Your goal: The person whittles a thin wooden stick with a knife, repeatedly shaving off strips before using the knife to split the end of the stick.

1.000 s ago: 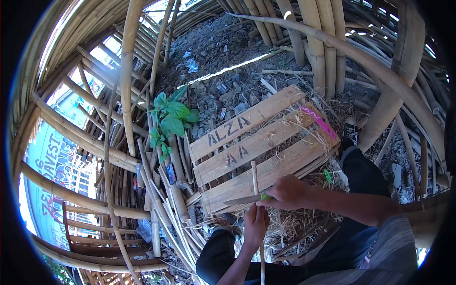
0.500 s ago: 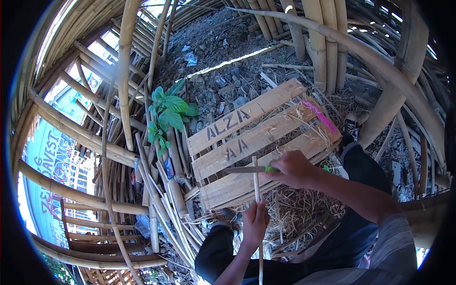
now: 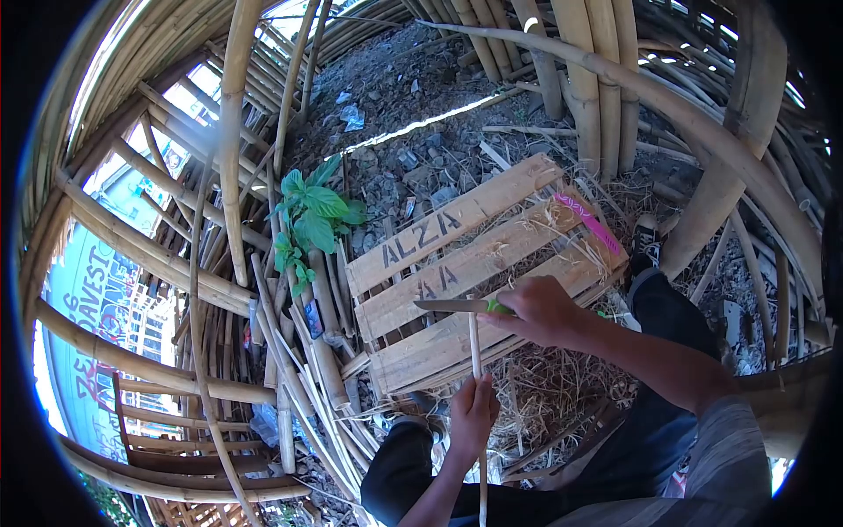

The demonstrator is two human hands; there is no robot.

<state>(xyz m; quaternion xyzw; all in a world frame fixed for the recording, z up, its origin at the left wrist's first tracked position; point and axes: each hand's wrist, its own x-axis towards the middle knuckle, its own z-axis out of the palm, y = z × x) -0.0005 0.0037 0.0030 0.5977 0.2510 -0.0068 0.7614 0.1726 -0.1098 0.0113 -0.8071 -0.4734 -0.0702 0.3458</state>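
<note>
My left hand (image 3: 474, 411) is closed around a thin pale bamboo strip (image 3: 475, 347), which stands nearly upright in front of me. In my right hand (image 3: 543, 309) is a knife (image 3: 443, 306) with a green handle, its blade pointing left. The blade lies across the top end of the strip. Beneath the knife and strip is a slatted wooden crate (image 3: 465, 263) with "ALZA" and "AA" lettered on its slats and a pink strip at its right end.
Dry shavings (image 3: 536, 404) are heaped in front of the crate, between my legs. Cut bamboo strips (image 3: 320, 422) and a leafy green plant (image 3: 314, 215) are on the left. Thick bamboo poles (image 3: 584, 97) stand behind, and a bamboo lattice (image 3: 158, 360) encloses the left side.
The knife has moved slightly up to the top end of the strip, and its blade has tilted a little. My left hand keeps its hold on the strip, almost unmoved.
</note>
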